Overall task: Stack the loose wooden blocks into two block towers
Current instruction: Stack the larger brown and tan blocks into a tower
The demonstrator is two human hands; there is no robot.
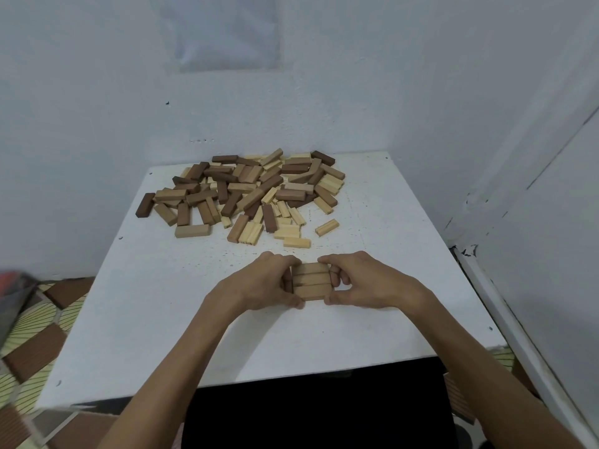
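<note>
Three tan wooden blocks lie side by side as one flat row on the white table, near its front middle. My left hand presses the row's left end, thumb at the near corner and fingers curled over the far one. My right hand grips the right end the same way. A big pile of loose blocks, pale, tan and dark brown, covers the far half of the table. A few pale blocks lie apart at the pile's near right edge.
White walls close in behind and on the right of the table. A patterned floor mat shows at the left. A red and grey object is blurred at the left edge. Dark clothing fills the space below the table's front edge.
</note>
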